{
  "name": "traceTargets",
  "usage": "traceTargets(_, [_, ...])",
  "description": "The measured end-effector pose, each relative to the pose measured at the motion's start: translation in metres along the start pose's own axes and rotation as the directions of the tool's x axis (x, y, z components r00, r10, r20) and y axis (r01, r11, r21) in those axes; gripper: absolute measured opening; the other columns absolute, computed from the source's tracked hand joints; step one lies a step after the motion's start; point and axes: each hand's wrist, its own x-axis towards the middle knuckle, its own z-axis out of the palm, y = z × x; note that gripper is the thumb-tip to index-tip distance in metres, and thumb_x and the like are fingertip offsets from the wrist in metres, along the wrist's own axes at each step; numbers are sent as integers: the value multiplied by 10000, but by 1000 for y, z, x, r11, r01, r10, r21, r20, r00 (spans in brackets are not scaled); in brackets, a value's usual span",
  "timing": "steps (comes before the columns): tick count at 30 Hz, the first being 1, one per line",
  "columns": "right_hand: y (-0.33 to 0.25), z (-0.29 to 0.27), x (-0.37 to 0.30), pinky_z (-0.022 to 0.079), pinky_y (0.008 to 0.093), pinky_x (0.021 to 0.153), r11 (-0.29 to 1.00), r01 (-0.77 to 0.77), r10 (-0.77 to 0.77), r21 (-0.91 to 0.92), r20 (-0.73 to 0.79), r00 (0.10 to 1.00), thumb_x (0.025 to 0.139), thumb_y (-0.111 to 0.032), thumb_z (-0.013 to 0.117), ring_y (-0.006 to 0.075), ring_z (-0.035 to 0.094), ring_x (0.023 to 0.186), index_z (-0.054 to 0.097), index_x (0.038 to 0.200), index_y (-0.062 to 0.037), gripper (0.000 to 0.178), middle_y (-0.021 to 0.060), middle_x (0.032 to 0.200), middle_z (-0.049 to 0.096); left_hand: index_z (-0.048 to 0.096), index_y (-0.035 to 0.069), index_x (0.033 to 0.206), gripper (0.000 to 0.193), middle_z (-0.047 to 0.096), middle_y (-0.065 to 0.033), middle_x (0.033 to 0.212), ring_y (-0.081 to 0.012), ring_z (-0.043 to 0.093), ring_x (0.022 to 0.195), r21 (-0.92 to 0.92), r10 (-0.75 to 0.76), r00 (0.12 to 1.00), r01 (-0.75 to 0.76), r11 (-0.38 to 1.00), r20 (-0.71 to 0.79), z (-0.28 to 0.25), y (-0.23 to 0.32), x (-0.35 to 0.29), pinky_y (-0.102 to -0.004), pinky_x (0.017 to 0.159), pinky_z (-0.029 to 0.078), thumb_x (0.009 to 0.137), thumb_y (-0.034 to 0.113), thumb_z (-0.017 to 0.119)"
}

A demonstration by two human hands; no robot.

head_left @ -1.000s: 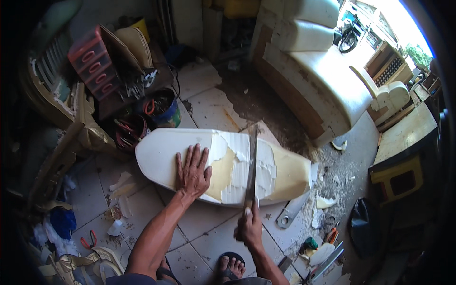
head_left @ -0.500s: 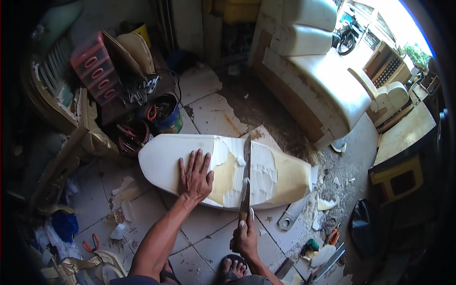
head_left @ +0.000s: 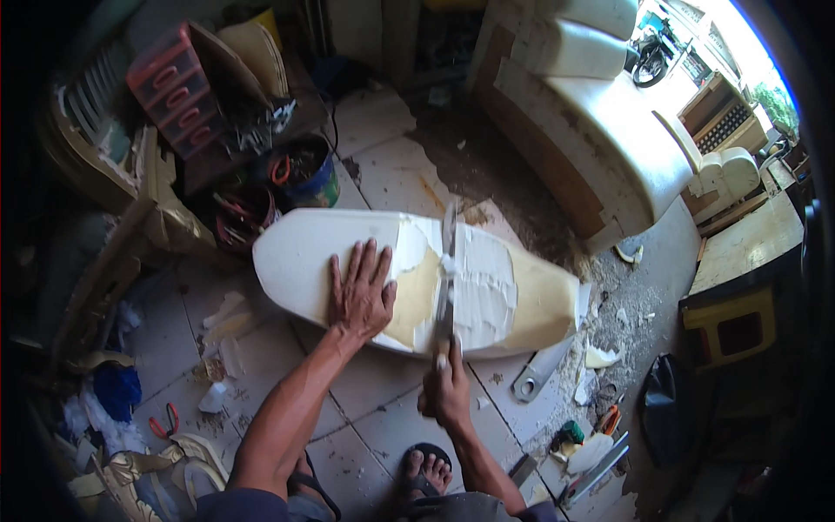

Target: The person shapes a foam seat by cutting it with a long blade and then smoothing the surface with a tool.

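A long, tapered piece of pale foam (head_left: 300, 248), shaped like a motorcycle seat, lies crosswise over the tiles before me. Its left part is smooth and white; the middle and right show rough white patches and yellowish foam. My left hand (head_left: 361, 291) rests flat on it left of the middle, fingers a little apart. In my right hand (head_left: 446, 390), at the near edge, is the handle of a long knife (head_left: 447, 304). The blade points away from me across the foam's middle, its tip past the far edge. A small white foam shaving clings by the blade.
A flat metal piece with a hole (head_left: 532, 378) pokes out beneath the foam's right end. Foam scraps (head_left: 602, 357) litter the floor. A bucket of tools (head_left: 309, 174) and red drawers (head_left: 174, 96) stand far left; a large cream seat (head_left: 600, 130) stands far right.
The whole view has shifted, so the foam appears higher. Against the foam, the knife has slid slightly away from me and a little left. My left hand stays on the same spot.
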Motion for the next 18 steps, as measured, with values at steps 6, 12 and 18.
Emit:
traceTargets(6, [-23,7,19,403,301,370,998,19,-20,54,13,1000,1129,-255,400,105,431,418,86,1677,-214,633,-15,593,404,401,126,1592,659,325,-169,1666,-359,275,1552,-14,15,1000,-15,1000,-20,8,3,6,-647,1241,102,982,330,544])
traceTargets(12, [3,-3,-6,398,306,361,998,1,-2,61,13,1000,1128,-255,403,125,437,412,70,1677,-239,642,10,604,442,410,143,1591,644,323,-146,1672,-337,266,1559,30,3,1000,-4,1000,29,10,15,2,-638,1250,88,1003,391,498])
traceTargets(18, [19,-1,-2,388,301,363,999,3,-4,37,27,1000,1131,-245,382,115,409,411,92,1679,-222,620,6,613,416,418,145,1587,634,307,-147,1679,-338,261,1561,23,1,1000,-1,1000,-1,9,4,4,-638,1248,95,1006,386,498])
